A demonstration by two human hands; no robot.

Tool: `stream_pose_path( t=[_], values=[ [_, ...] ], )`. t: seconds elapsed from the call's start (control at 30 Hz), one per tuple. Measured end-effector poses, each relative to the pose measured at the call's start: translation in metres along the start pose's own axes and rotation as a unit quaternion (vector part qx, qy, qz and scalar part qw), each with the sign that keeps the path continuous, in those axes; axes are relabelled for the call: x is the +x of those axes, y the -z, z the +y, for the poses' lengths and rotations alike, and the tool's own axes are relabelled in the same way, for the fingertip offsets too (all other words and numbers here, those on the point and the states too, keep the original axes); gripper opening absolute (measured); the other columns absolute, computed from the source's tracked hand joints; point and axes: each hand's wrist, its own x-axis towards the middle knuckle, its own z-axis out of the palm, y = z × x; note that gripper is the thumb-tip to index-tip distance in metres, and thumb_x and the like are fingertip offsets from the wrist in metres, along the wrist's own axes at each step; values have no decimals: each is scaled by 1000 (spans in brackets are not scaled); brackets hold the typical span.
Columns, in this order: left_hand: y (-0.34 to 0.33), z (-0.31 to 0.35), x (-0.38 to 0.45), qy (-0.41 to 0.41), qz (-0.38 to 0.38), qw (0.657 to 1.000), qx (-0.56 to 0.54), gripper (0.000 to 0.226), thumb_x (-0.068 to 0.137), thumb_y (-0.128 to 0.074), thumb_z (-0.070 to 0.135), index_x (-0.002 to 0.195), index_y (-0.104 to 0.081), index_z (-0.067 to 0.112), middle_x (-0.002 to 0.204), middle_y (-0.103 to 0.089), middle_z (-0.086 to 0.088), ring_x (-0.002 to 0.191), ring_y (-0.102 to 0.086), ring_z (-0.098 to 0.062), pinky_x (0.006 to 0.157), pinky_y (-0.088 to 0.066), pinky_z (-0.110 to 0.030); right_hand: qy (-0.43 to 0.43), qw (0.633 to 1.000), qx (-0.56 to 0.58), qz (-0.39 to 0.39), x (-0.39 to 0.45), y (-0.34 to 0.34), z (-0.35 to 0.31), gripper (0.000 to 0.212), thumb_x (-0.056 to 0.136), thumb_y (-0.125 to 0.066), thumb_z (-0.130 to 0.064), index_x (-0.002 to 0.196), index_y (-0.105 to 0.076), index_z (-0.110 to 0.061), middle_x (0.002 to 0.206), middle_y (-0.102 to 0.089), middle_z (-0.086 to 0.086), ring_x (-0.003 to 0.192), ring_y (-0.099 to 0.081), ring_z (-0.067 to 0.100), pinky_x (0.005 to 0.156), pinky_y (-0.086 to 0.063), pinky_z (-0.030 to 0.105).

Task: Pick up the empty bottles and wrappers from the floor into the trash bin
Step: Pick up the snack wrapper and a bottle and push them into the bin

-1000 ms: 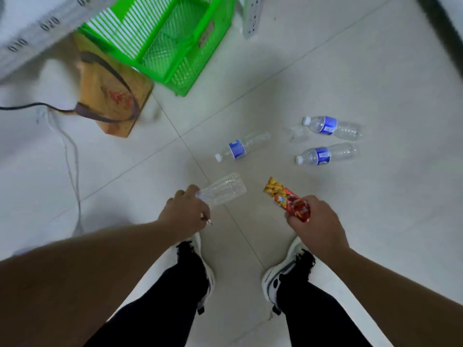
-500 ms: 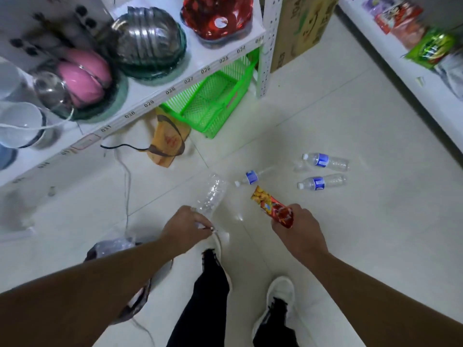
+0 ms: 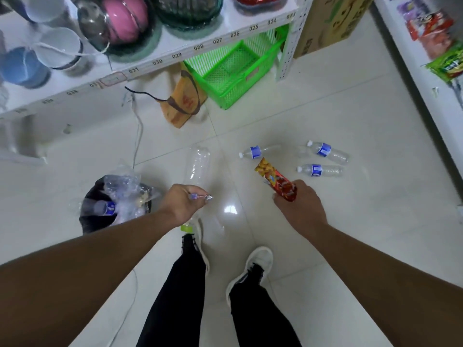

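Our left hand [image 3: 181,204] is closed around the neck end of a clear, label-free bottle [image 3: 196,166], whose body sticks out forward past our knuckles while its green cap [image 3: 186,227] shows just behind the wrist side. A small scrap of foil wrapper [image 3: 200,196] also seems pinched between the fingers. Our right hand [image 3: 298,206] is wrapped around the lower end of a red snack wrapper [image 3: 275,182], the rest of it standing out ahead of the fingers.

We judge both things to be very light. The bottle is thin and springy, likely to dent under a hard squeeze and slick on its smooth wall, so the stiffer neck and cap end is the sound place to hold. The wrapper is limp and crinkly, and a pinch anywhere along it should do.

The trash bin [image 3: 86,216] stands just to the outside of our left hand, already holding crumpled plastic and a blue-labelled bottle. Three more blue-labelled bottles lie on the floor [image 3: 350,234] ahead of our right hand: one [image 3: 259,151] nearest the wrapper's tip, two others [image 3: 327,151] [image 3: 319,170] farther out to the right. They look equally light, and each is best taken round its middle.
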Motion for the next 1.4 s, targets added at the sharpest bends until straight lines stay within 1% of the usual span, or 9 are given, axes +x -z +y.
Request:
stream_pose_path(
  t=[0.17, 0.3, 0.43, 0.63, 0.73, 0.87, 1.1, 1.2, 1.4],
  values=[
    [17, -40, -19, 16, 25, 999, 11, 11, 98, -77, 15, 87, -77, 17, 88, -75, -16, 80, -61, -21, 83, -50, -26, 16, 999, -13, -30, -8, -30, -20, 39, 86, -71, -55, 107, -60, -24, 96, -67, 1, 87, -64, 28, 74, -50, 39],
    [29, -82, -30, 98, 70, 991, 58, 9, 105, -65, 29, 99, -69, 33, 124, -58, -24, 92, -67, -27, 92, -41, -13, 34, 998, -15, -58, -21, -54, -33, 36, 88, -71, -56, 102, -60, -25, 89, -68, 0, 78, -65, 21, 63, -45, 35],
    [57, -125, -41, 123, 112, 981, 104, 18, 108, -51, 41, 120, -65, 40, 130, -52, -16, 100, -55, -30, 103, -44, -27, 53, 993, -38, -99, -33, -80, -59, 31, 89, -72, -54, 97, -59, -28, 86, -68, -2, 74, -65, 18, 58, -43, 33],
    [119, -179, -58, 137, 25, 987, 84, 36, 112, -41, 22, 139, -49, 44, 121, -64, -3, 134, -53, -42, 117, -40, -51, 69, 989, -41, -127, -50, -125, -114, 26, 91, -72, -52, 95, -58, -30, 84, -69, -3, 72, -66, 16, 56, -43, 32],
    [149, -203, -63, 171, 28, 982, 72, 58, 111, -43, 26, 164, -24, 40, 98, -68, -7, 122, -59, -41, 111, -45, -48, 70, 987, -44, -138, -58, -157, -140, 25, 91, -73, -50, 94, -58, -30, 85, -70, -3, 73, -65, 14, 56, -42, 31],
    [183, -236, -48, 185, 64, 977, 87, 77, 107, -50, 40, 168, -3, 43, 123, -60, -24, 102, -67, -41, 101, -54, -53, 67, 984, -47, -159, -66, -201, -165, 24, 91, -73, -51, 95, -59, -31, 83, -69, -5, 73, -67, 14, 57, -43, 33],
    [207, -293, -5, 194, 84, 974, 75, 105, 85, -67, 77, 165, -14, 34, 158, -33, -15, 134, -52, -39, 109, -48, -56, 53, 988, -53, -137, -81, -265, -193, 25, 90, -75, -50, 94, -60, -31, 80, -69, -8, 65, -63, 3, 54, -41, 29],
    [216, -305, -9, 147, 126, 978, 73, 81, 89, -67, 66, 153, -38, 27, 146, -43, -12, 129, -54, -36, 104, -50, -49, 29, 990, -41, -132, -91, -290, -211, 26, 90, -76, -50, 92, -60, -30, 77, -68, -5, 62, -63, 4, 53, -42, 30],
    [251, -333, -40, 115, 117, 984, 74, 63, 99, -62, 48, 154, -41, 26, 148, -44, -8, 135, -46, -30, 109, -45, -48, -2, 988, -12, -151, -110, -341, -257, 29, 89, -77, -51, 97, -61, -28, 84, -72, 3, 74, -69, 25, 70, -60, 48]
  ],
)
